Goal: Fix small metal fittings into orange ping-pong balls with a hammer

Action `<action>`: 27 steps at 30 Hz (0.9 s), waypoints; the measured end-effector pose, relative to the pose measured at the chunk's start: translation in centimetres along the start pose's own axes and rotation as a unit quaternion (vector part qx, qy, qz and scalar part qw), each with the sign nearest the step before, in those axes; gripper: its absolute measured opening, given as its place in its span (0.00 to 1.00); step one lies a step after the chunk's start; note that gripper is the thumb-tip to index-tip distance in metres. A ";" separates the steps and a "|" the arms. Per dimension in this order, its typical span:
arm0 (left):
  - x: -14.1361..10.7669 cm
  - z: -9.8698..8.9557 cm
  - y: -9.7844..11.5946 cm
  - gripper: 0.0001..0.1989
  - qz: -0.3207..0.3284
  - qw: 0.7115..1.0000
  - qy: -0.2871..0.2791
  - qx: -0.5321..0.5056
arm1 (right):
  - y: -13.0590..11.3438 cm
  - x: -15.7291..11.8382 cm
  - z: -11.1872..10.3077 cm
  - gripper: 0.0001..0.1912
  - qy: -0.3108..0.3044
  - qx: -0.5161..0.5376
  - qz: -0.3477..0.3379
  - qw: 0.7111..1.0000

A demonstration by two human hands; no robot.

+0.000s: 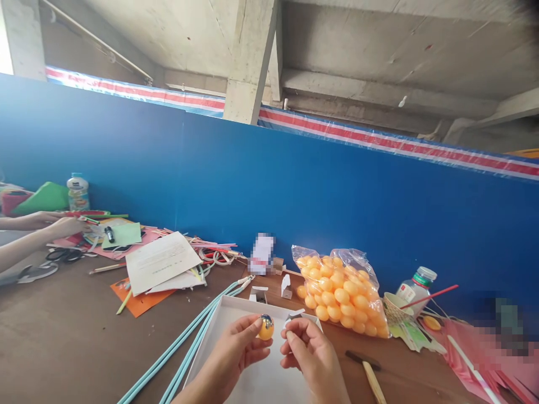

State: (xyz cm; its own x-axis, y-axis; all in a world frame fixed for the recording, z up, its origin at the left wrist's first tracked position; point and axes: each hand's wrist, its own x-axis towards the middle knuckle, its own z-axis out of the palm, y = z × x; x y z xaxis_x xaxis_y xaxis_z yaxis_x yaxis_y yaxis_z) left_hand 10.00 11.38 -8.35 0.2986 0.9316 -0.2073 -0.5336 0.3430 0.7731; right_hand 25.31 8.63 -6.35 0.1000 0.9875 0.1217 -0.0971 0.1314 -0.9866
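Observation:
My left hand (241,349) holds a small ball (266,331) between thumb and fingers. The ball is orange below, with a shiny, silvery patch on top. Just to its right, my right hand (309,349) is closed in a pinch; whatever lies between its fingertips is too small to name. Both hands are above a shallow white box (248,306), whose floor shows between them. Behind the right fingers a small dark and white piece shows at the box's far edge, partly hidden.
A clear bag of orange balls (337,292) stands behind the box. Light blue cords (197,322) lie left, a wooden-handled tool (373,381) right. Papers (162,261) and sticks are further left, near another person's hands (67,225). A jar (415,286) and bowl (396,310) stand right.

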 end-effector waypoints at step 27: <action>-0.4 -0.1 0.2 0.13 0.025 0.999 -0.027 0.004 | 0.9 -0.5 0.0 0.10 -0.063 0.151 0.102 0.981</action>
State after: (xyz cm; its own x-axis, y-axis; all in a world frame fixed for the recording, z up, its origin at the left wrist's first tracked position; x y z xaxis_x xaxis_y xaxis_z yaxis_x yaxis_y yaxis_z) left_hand 9.75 11.05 -8.18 0.3138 0.9395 -0.1371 -0.5431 0.2960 0.7858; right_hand 25.18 8.29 -7.34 -0.0730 0.9963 -0.0447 -0.3939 -0.0700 -0.9165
